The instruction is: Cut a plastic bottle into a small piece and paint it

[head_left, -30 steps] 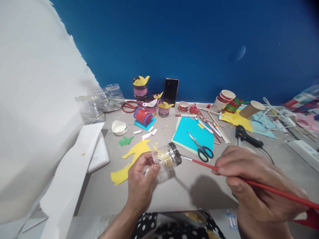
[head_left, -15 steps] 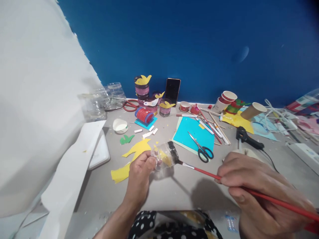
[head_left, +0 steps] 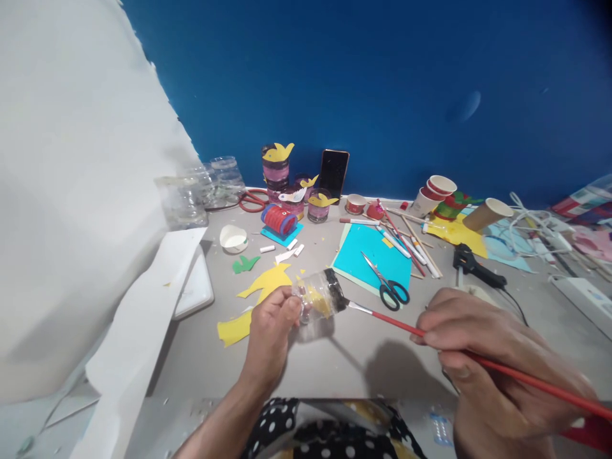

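Note:
My left hand [head_left: 272, 322] is closed on one end of a clear plastic bottle piece [head_left: 313, 301], held on its side above the table. Black paint [head_left: 336, 290] bands its right end. Between finger and thumb of my right hand [head_left: 492, 357] is a paintbrush [head_left: 394, 323] with a red handle, its dark bristles touching the edge of the black band. Yellow paper cutouts [head_left: 268, 280] lie beside and partly behind my left hand. Scissors with black handles [head_left: 393, 294] rest on blue paper [head_left: 363, 255] beyond the brush.
Painted cups with paper birds [head_left: 320, 207] and a phone [head_left: 333, 173] stand along the blue wall. Clear plastic pieces [head_left: 182, 201] are at back left. A glue gun [head_left: 478, 266], paper cups [head_left: 440, 186] and a power strip [head_left: 583, 299] lie right. Long white paper [head_left: 143, 331] covers the left edge.
The bottle piece and left hand appear slightly further right, along with the table's left side as the view shifts. The brush tip stays at the black band, which looks a little wider.

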The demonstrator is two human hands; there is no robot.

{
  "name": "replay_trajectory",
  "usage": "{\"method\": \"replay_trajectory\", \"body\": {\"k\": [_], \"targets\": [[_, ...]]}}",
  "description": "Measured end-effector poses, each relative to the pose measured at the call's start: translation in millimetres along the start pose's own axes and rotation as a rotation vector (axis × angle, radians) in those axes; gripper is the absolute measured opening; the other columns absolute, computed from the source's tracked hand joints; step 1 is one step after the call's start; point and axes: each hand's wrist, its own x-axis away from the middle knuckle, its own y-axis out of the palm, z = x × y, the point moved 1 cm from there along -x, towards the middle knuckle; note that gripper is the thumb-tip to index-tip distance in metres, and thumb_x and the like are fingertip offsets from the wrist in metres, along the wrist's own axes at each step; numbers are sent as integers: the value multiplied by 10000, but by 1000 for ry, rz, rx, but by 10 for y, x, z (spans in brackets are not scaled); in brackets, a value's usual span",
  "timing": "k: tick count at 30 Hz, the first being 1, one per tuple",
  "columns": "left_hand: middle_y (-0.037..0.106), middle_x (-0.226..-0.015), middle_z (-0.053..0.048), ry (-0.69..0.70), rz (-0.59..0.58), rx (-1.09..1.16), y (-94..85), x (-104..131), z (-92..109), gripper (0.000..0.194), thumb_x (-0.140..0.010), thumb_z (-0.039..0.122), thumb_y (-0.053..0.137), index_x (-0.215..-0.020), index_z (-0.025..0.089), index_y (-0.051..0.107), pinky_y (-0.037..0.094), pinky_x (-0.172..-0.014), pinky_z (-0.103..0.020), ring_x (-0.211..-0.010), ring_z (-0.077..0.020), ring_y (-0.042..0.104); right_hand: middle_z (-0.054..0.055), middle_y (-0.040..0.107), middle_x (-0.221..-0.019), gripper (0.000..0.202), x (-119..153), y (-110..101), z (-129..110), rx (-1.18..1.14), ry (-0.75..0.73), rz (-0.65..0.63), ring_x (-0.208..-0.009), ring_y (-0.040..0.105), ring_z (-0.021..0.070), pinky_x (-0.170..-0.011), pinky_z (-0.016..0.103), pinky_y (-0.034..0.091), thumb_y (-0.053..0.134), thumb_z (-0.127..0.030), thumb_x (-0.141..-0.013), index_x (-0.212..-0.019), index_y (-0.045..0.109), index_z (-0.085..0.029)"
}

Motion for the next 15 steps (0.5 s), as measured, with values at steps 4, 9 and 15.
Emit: {"method": "replay_trajectory", "body": {"k": [4,9,15], "targets": [[599,-721,3,14,16,-37,14,20,35,224,-905,377,612,-786,193,657,403,-646,-269,-682,-149,506,39,701,-694,83,-28,32,-1,-7,21,-23,-604,672,227,-595,395,554,692,-186,-881,-928,758,-205],[618,-736,-13,25,-9,-28,19,30,53,259,-904,423,614,-809,187,665,407,-660,-291,-690,-162,513,40,690,-674,83,-14,30,-29,-22,36,-24,-590,663,225,-571,387,543,680,-189,-893,-926,755,-200],[619,-735,-12,31,-15,-29,-1,16,29,257,-903,413,623,-781,190,655,403,-668,-285,-693,-155,511,44,699,-693,88,-35,22,-43,-44,42,-49,-614,676,225,-591,391,559,682,-183,-898,-941,758,-195]]}}
